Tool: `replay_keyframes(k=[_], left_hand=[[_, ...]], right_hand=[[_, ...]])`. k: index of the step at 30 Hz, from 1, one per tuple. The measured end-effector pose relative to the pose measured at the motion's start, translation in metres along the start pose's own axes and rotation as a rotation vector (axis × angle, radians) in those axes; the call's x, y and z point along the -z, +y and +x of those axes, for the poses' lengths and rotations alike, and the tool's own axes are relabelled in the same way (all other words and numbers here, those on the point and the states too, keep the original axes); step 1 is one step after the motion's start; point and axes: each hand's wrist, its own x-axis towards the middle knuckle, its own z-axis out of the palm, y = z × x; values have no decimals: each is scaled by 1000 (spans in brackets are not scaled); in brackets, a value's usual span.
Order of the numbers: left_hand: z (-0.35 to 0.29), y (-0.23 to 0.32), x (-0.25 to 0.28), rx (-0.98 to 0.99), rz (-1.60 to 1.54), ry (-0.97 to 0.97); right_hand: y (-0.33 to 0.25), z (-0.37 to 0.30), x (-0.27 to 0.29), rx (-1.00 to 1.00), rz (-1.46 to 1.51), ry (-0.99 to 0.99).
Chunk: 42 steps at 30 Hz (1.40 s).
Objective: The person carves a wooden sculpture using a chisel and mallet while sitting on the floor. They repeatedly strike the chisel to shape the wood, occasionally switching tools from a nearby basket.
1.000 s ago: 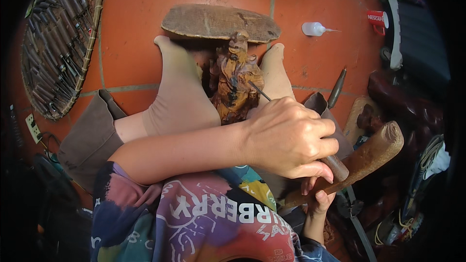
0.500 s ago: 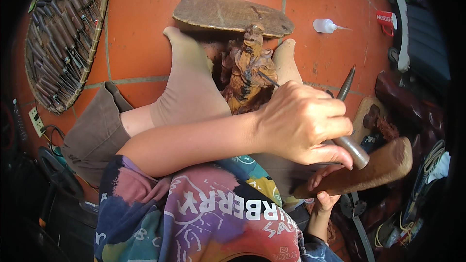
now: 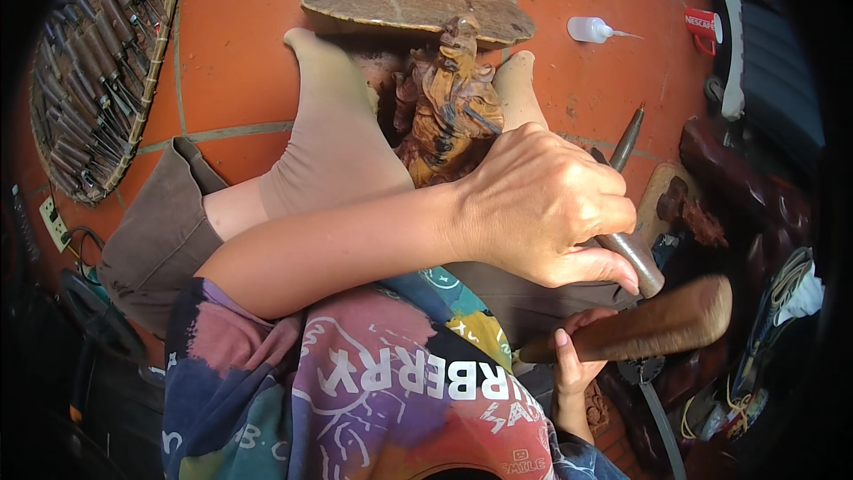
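Note:
My left hand (image 3: 549, 204) is closed around a chisel (image 3: 633, 265), its brown handle end toward the lower right. The dark blade comes out past my knuckles and its tip meets the carved wooden figure (image 3: 444, 116). That figure stands between my two socked feet (image 3: 333, 116), brown and glossy with dark streaks. Below and right of the chisel's end, my right hand (image 3: 582, 360) grips a wooden mallet (image 3: 662, 320). Its broad head is blurred and apart from the handle end. A dark pointed tool (image 3: 629, 138) shows beyond my left hand; whether I hold it is hidden.
A thick wooden slab (image 3: 418, 4) lies behind the figure. At the left is a round woven tray (image 3: 147, 98) full of chisels. A white bottle with a thin nozzle (image 3: 591, 30) and a red mug (image 3: 702, 28) are at the far right. A power socket (image 3: 54, 222) shows left.
The mallet in my right hand has swung down, away from the chisel's handle end. My left hand still holds the chisel against the figure. The whole view has shifted slightly.

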Motion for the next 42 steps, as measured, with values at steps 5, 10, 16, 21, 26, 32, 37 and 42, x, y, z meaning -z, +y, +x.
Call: replay_keyframes(k=[5, 10, 16, 21, 26, 32, 37, 42], left_hand=[[-4, 0, -1, -168, 149, -115], [0, 6, 3, -156, 38, -140], [0, -1, -3, -108, -17, 22], [5, 4, 0, -47, -11, 98], [9, 1, -7, 29, -18, 125], [4, 1, -1, -1, -31, 44], [-4, -1, 0, -42, -45, -16], [-4, -1, 6, -30, -47, -51]], right_hand=[[-11, -2, -12, -23, 42, 14], [-7, -5, -1, -110, 149, -7], [-15, 3, -6, -125, 244, -2], [-18, 6, -6, -47, 262, -25], [-11, 3, -2, -37, 55, -14], [-2, -10, 4, -89, 38, -25], [-9, -15, -7, -92, -45, 25], [4, -28, -3, -66, 11, -3]])
